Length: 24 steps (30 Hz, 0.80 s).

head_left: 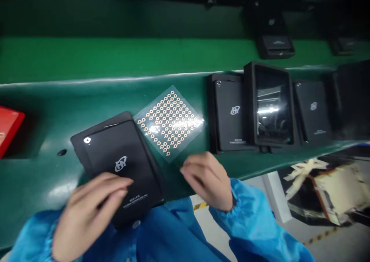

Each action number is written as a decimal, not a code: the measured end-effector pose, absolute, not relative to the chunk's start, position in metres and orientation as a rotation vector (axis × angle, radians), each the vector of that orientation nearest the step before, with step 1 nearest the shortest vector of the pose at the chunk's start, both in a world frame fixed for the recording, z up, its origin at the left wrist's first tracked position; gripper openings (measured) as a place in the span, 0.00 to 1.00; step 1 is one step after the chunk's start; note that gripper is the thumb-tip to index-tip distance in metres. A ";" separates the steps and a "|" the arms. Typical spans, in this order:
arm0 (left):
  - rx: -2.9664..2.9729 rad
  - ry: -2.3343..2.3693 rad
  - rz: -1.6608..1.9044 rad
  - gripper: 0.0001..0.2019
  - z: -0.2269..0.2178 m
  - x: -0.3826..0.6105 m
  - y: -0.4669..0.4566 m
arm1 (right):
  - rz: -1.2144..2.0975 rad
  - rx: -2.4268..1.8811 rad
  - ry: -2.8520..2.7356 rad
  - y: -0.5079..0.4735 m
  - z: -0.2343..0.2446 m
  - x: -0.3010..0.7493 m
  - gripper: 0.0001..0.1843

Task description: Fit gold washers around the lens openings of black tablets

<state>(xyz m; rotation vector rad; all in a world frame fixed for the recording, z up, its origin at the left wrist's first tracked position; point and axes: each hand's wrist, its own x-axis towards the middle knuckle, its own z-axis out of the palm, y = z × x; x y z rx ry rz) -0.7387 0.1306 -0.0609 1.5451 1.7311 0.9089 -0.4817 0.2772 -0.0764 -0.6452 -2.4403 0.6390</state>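
A black tablet [115,150] lies tilted, back side up, in a dark tray near the bench's front edge, with a round camera ring in its upper left corner. Over its lower left part rests my left hand [92,208], fingers stretched out and thumb slightly apart. My right hand [208,179] is held above the bench edge, fingers curled together; whatever they may pinch is hidden. Between and beyond the hands lies a clear sheet [170,123] carrying rows of small ring-shaped stickers, with gaps in some rows.
On the right stand several black trays with tablets [234,111], one tablet [273,103] screen up. Another boxed tablet [276,42] sits farther back on a green strip. A red box [8,127] is at the left edge, and a small black oval piece [61,152] lies nearby.
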 end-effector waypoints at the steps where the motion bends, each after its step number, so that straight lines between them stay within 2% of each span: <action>1: 1.445 1.533 0.852 0.13 -0.054 -0.723 0.140 | 0.667 -0.505 -2.390 0.269 -0.070 -0.489 0.06; 5: 0.875 1.073 0.593 0.11 -0.038 -0.697 0.163 | 0.697 -0.183 -2.209 0.243 -0.055 -0.518 0.13; 9: 0.525 0.912 0.580 0.08 -0.035 -0.709 0.156 | 0.907 -0.119 -2.343 0.239 -0.047 -0.533 0.15; 15: 0.471 0.907 0.654 0.05 -0.038 -0.723 0.144 | 1.146 0.145 -2.391 0.251 -0.042 -0.550 0.12; 20: 0.621 1.017 0.763 0.05 -0.042 -0.739 0.135 | 1.491 -0.024 -2.336 0.250 -0.038 -0.567 0.09; 24: 0.548 0.980 0.820 0.04 -0.047 -0.743 0.134 | 1.556 -0.091 -2.327 0.243 -0.031 -0.582 0.07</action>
